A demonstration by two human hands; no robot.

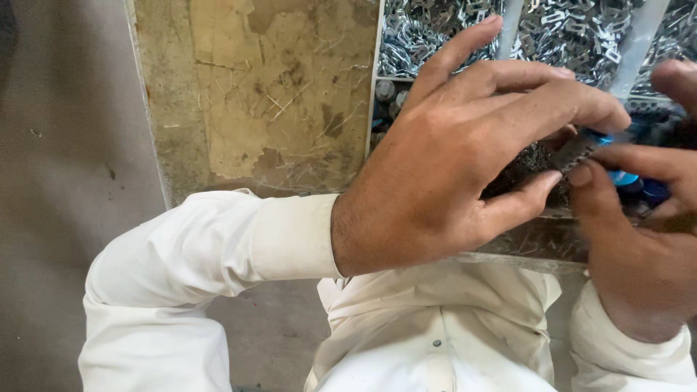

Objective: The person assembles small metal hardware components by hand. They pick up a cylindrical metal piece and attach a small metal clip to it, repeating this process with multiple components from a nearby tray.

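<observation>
My left hand [465, 160] reaches in from the left in a white sleeve, its fingers curled over a small metal piece [573, 152] with a blue part [617, 176] beside it. My right hand [642, 239] comes in from the lower right, thumb and fingers pinching the same piece from the other side. Both hands meet above a dark pile of small parts [526, 165]. What lies under my left palm is hidden.
A tray with dividers [508, 25] at the top holds heaps of several small shiny metal clips [421, 29]. A compartment of small round parts [385, 98] sits below it. A worn, scratched yellowish tabletop [268, 94] lies to the left, with grey floor [65, 181] beyond it.
</observation>
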